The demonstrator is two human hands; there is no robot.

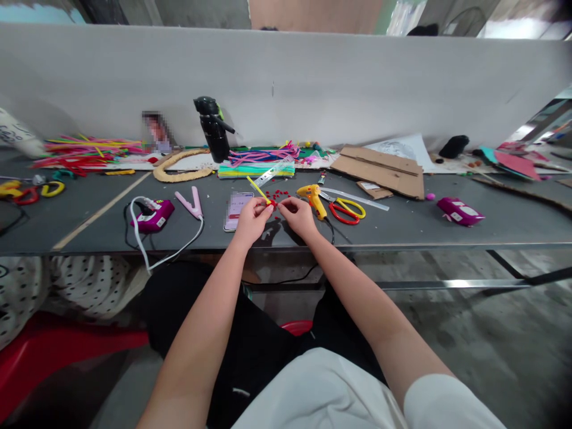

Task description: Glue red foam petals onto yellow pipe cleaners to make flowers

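Both my hands meet over the front of the grey table (402, 229). My left hand (252, 217) is closed round a yellow pipe cleaner (258, 189) that slants up and away to the left. My right hand (298, 215) pinches a tiny red piece at the pipe cleaner's near end, fingertips almost touching the left hand. Several small red bits (279, 194) lie scattered just beyond my fingers. A phone (236, 210) lies flat to the left of my left hand.
A yellow glue gun (313, 198), red-and-yellow scissors (346, 210) and a ruler (361, 199) lie right of my hands. A purple power strip (154, 215), pink tool (191, 204), black bottle (214, 128), pipe-cleaner bundles (84, 150), cardboard (379, 170) and another purple box (460, 211) sit around.
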